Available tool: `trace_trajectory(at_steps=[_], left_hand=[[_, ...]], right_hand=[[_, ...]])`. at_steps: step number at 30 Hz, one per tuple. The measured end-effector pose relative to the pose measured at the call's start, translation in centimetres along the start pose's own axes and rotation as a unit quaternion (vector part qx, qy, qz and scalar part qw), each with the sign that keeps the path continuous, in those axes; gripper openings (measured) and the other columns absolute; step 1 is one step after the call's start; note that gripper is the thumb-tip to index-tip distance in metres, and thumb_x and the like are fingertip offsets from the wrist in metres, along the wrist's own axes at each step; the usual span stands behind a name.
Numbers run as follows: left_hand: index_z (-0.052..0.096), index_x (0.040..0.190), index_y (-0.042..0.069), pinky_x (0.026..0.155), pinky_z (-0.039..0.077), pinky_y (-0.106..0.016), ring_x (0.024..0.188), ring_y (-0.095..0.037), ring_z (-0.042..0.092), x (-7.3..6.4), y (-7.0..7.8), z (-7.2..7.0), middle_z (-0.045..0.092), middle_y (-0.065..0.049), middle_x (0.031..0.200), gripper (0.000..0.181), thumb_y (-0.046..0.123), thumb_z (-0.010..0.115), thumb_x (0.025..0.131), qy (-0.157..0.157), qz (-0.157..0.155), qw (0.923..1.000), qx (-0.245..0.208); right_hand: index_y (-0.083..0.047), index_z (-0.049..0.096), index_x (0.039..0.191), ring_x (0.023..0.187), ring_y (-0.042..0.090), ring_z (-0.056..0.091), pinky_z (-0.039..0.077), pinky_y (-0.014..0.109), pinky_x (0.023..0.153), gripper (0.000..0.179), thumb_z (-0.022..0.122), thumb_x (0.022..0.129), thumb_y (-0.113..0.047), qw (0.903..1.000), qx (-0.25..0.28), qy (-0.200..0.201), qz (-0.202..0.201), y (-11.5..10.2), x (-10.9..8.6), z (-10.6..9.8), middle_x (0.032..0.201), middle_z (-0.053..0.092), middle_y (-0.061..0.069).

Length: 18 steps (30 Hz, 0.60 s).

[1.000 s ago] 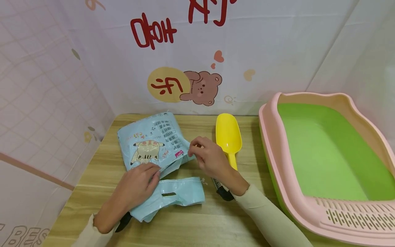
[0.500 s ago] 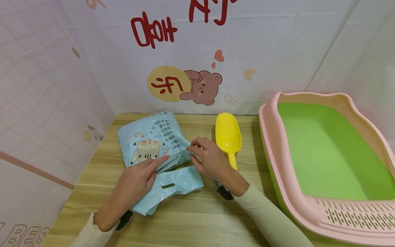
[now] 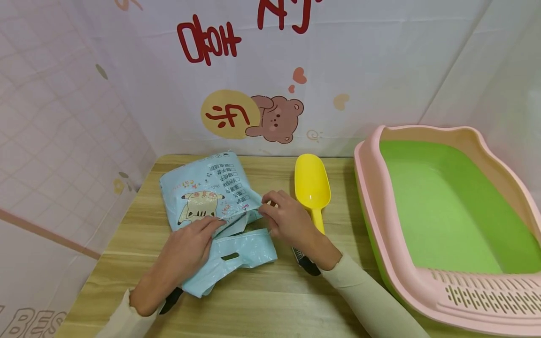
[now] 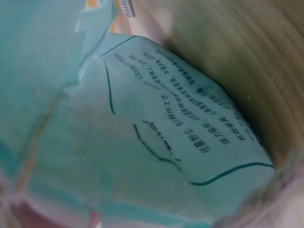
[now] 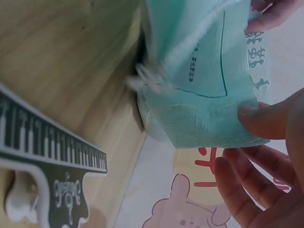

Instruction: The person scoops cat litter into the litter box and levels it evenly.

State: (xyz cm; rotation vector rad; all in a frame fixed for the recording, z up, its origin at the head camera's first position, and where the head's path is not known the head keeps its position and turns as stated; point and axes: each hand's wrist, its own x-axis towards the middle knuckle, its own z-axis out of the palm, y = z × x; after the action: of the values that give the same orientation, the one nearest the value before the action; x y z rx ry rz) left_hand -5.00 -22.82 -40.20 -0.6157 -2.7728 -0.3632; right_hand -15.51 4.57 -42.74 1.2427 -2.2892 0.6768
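Observation:
A light blue printed plastic bag (image 3: 203, 188) lies on the table, its near edge lifted and gaping. Pinching that edge from the left is my left hand (image 3: 188, 249). My right hand (image 3: 293, 220) pinches the bag's right corner; in the right wrist view its thumb (image 5: 261, 121) lies on the corner with the other fingers beneath. Below the opening is a pale blue strip (image 3: 253, 251) with a slot; whether it is joined to the bag, I cannot tell. The left wrist view shows printed text on the bag's side (image 4: 190, 118). The bag's inside is hidden.
A yellow scoop (image 3: 312, 185) lies right of the bag, its handle close to my right wrist. Further right stands a pink-rimmed green litter box (image 3: 439, 197). A dark green, white-striped object (image 5: 52, 156) sits beneath the right forearm. A printed cloth (image 3: 359, 70) hangs behind the table.
My left hand has shifted along the bag's edge and now pinches it. The edge is pulled straighter between both hands, and the slotted strip has moved slightly up and left.

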Motion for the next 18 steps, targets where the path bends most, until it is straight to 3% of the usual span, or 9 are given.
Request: trace_trajectory(at_steps=[7, 13, 18], left_hand=[[0.08, 0.13, 0.008, 0.091, 0.062, -0.052, 0.114, -0.032, 0.075, 0.1, 0.1, 0.1, 0.076, -0.009, 0.13, 0.032, 0.002, 0.072, 0.098, 0.008, -0.012, 0.9999, 0.006], [0.083, 0.124, 0.011, 0.085, 0.064, -0.052, 0.114, -0.033, 0.075, 0.4, 0.3, 0.1, 0.075, -0.01, 0.131, 0.038, -0.009, 0.071, 0.094, -0.007, 0.002, 0.9997, 0.021], [0.082, 0.123, 0.006, 0.085, 0.064, -0.053, 0.112, -0.034, 0.076, 0.5, 0.3, 0.3, 0.077, -0.011, 0.126, 0.029, -0.001, 0.072, 0.096, -0.007, -0.007, 0.9996, 0.025]], right_hand=[[-0.016, 0.077, 0.098, 0.102, 0.026, 0.065, 0.058, 0.031, 0.078, 0.014, 0.071, 0.101, -0.005, 0.9997, -0.015, -0.021, -0.005, 0.4, -1.0, -0.1, 0.116, 0.07, 0.004], [-0.017, 0.076, 0.096, 0.102, 0.027, 0.063, 0.056, 0.03, 0.07, 0.022, 0.063, 0.097, 0.001, 0.9987, -0.02, -0.045, -0.011, 0.4, -1.7, -0.5, 0.119, 0.069, 0.005], [-0.018, 0.074, 0.096, 0.102, 0.026, 0.06, 0.054, 0.03, 0.069, 0.02, 0.061, 0.095, -0.002, 0.9966, -0.026, -0.077, -0.015, 0.3, -2.1, -0.9, 0.125, 0.067, 0.007]])
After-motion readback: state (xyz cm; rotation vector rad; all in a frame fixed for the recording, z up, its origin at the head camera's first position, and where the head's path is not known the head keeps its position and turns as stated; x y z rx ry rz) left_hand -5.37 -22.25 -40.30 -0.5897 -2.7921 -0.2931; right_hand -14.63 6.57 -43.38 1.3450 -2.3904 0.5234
